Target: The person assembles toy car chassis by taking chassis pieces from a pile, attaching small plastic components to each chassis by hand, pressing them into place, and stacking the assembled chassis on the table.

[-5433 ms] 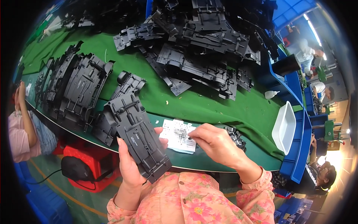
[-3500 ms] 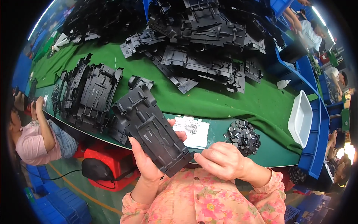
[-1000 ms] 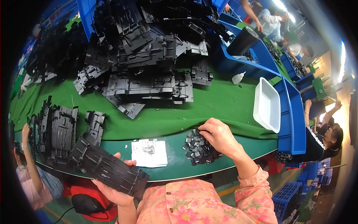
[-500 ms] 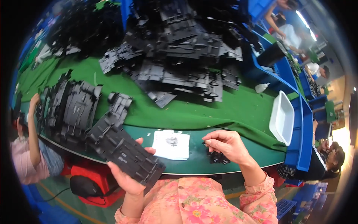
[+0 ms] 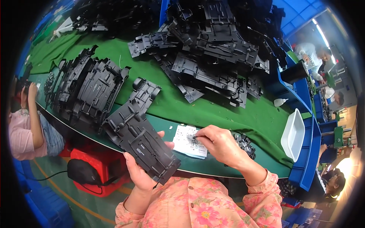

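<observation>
My left hand (image 5: 138, 173) grips a long black plastic chassis plate (image 5: 138, 140) by its near end, thumb on one side and fingertips showing on the other. The plate is tilted, moulded with ribs and raised housings. In front of my body, my right hand (image 5: 222, 146) is closed in a pinch above a white printed paper pad (image 5: 186, 146). A small black part (image 5: 194, 137) shows at its fingertips, too small to make out exactly. Beyond my right wrist lies a little heap of small black parts (image 5: 245, 145), partly covered by the hand.
A row of stacked chassis plates (image 5: 99, 89) stands at the left, and a large jumbled pile (image 5: 213, 72) lies on the green cloth (image 5: 171, 108). At the right are a white tray (image 5: 292, 135), a small white bottle (image 5: 280, 102) and blue bins (image 5: 310, 148). A co-worker's hand (image 5: 32, 91) is far left.
My right hand has moved left from the heap of small parts to over the paper pad. My left hand still holds the chassis plate. The view has shifted.
</observation>
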{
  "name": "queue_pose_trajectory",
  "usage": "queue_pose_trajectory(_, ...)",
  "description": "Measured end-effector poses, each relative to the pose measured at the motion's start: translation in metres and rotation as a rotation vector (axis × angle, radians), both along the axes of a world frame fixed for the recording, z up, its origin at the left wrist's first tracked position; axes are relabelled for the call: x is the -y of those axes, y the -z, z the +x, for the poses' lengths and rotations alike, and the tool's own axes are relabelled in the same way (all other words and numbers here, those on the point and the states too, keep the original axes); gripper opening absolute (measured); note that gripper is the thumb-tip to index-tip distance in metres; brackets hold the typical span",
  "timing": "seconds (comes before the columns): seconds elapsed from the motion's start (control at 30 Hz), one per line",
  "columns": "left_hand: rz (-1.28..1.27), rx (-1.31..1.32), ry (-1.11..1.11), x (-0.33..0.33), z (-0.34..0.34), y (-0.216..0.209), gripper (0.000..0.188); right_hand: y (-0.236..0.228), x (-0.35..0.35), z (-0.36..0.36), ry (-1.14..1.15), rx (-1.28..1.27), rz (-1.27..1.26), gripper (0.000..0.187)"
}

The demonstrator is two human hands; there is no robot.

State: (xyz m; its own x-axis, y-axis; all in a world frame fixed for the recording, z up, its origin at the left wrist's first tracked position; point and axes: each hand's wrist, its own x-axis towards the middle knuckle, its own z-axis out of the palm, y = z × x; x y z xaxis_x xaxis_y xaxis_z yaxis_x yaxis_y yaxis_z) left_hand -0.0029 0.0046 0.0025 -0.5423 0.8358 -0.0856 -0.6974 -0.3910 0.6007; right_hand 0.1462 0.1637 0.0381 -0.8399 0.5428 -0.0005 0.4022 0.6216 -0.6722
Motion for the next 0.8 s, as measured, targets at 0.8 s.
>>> queue_pose_trajectory(0.8,0.034,0.048,0.024,-0.003,0.002,0.0,0.081,0.009,-0.002,-0.006,-0.068,0.022,0.095,0.011)
